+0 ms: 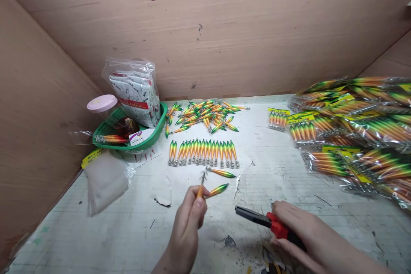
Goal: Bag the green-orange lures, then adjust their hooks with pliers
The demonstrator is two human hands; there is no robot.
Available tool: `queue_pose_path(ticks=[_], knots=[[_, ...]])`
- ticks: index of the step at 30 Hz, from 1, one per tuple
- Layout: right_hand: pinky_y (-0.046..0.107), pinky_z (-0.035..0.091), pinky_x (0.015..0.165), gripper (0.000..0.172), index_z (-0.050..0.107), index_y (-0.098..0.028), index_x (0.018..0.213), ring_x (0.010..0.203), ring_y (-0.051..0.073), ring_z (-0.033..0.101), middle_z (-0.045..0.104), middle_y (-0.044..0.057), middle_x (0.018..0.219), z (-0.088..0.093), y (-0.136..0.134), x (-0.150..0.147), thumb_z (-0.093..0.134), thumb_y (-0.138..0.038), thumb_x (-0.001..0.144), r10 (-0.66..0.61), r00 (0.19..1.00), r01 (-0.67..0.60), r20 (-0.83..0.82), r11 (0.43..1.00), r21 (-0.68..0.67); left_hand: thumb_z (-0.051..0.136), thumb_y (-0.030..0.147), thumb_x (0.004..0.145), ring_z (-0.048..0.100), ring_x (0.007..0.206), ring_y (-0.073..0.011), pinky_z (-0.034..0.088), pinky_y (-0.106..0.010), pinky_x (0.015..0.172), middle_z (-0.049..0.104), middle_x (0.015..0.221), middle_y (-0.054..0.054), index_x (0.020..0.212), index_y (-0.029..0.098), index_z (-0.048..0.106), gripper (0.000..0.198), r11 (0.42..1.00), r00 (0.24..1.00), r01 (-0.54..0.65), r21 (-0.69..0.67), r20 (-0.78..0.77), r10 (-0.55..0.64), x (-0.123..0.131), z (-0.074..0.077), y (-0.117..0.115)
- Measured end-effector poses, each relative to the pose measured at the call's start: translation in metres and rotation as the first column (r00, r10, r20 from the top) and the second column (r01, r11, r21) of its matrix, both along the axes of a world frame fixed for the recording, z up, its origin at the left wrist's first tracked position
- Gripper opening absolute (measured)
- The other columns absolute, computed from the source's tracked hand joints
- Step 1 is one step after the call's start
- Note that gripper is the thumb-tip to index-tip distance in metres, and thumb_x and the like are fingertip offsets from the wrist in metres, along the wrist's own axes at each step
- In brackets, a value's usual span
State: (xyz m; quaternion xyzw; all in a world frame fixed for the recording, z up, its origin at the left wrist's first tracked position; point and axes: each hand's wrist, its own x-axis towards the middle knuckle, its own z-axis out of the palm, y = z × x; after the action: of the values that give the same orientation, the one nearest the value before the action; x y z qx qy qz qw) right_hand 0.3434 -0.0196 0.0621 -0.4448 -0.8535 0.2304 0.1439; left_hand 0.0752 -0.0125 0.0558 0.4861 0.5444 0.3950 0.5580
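Observation:
Pinched between the thumb and fingers of my left hand (189, 222) is a squid jig (200, 190), its hooked end pointing up and away. My right hand (308, 233) is wrapped around red-and-black pliers (278, 226), whose dark jaws point left toward my left hand without touching the jig. Close to my left fingers lies a loose green-and-orange jig (219, 189). Another loose jig (222, 173) is just beyond it. Farther back, a neat row of jigs (205, 150) has its hooks facing me.
A jumbled pile of jigs (205, 113) lies behind the row. At left, a green basket (152, 139) holds packets (135, 94) and a pink-lidded cup (102, 102); clear bags (107, 182) lie in front. Packed jigs (353, 132) are heaped at right. Board walls (208, 30) enclose the worktop.

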Motion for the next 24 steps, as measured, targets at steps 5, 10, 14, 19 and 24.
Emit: queue_pose_path(ticks=[5,10,14,19,24], knots=[[0.029,0.049,0.064,0.013,0.055,-0.02,0.09,0.076,0.02,0.057,0.062,0.008,0.089,-0.038,-0.013,-0.014,0.051,-0.012,0.081,0.0,1.0,-0.001,0.006,0.968,0.252,0.04,0.026,0.096,0.055,0.097,-0.0231,0.042,-0.039,0.086,0.064,0.1,-0.008,0.102,0.024,0.064,0.025,0.851,0.867,0.288,0.439,-0.497,-0.037,0.003,-0.005,0.057],[0.033,0.045,0.077,0.012,0.059,-0.02,0.089,0.084,0.021,0.054,0.065,0.006,0.089,-0.078,-0.023,-0.043,0.061,-0.019,0.077,-0.097,0.995,0.094,-0.014,0.905,0.416,0.049,0.005,0.088,0.051,0.115,-0.0233,0.036,-0.044,0.099,0.069,0.11,-0.006,0.089,0.027,0.072,0.032,0.37,0.457,0.849,0.379,-0.876,-0.152,0.072,-0.013,0.143],[0.036,0.042,0.083,0.012,0.061,-0.019,0.085,0.087,0.023,0.054,0.068,0.006,0.089,-0.103,-0.022,-0.052,0.061,-0.028,0.077,-0.107,0.994,0.09,-0.003,0.814,0.573,0.067,0.008,0.078,0.058,0.107,-0.0199,0.042,-0.03,0.092,0.073,0.096,-0.004,0.071,0.022,0.072,0.017,0.177,0.336,0.937,0.3,-0.912,-0.234,0.114,-0.023,0.193],[0.039,0.042,0.084,0.007,0.06,-0.019,0.08,0.086,0.023,0.053,0.069,0.006,0.087,-0.12,-0.024,-0.052,0.056,-0.024,0.076,-0.13,0.99,0.131,-0.05,0.754,0.643,0.065,0.005,0.078,0.062,0.088,-0.0151,0.042,-0.026,0.09,0.071,0.076,-0.002,0.064,0.02,0.067,0.02,0.16,0.298,0.951,0.264,-0.921,-0.251,0.111,-0.032,0.202],[0.041,0.047,0.083,0.01,0.059,-0.019,0.084,0.088,0.024,0.056,0.069,0.008,0.09,-0.114,-0.026,-0.045,0.052,-0.019,0.077,-0.099,0.991,0.13,-0.085,0.795,0.593,0.051,0.002,0.084,0.058,0.094,-0.0225,0.044,-0.034,0.082,0.069,0.094,-0.011,0.085,0.016,0.066,0.021,0.455,0.402,0.834,0.311,-0.908,-0.116,0.068,-0.022,0.153]])
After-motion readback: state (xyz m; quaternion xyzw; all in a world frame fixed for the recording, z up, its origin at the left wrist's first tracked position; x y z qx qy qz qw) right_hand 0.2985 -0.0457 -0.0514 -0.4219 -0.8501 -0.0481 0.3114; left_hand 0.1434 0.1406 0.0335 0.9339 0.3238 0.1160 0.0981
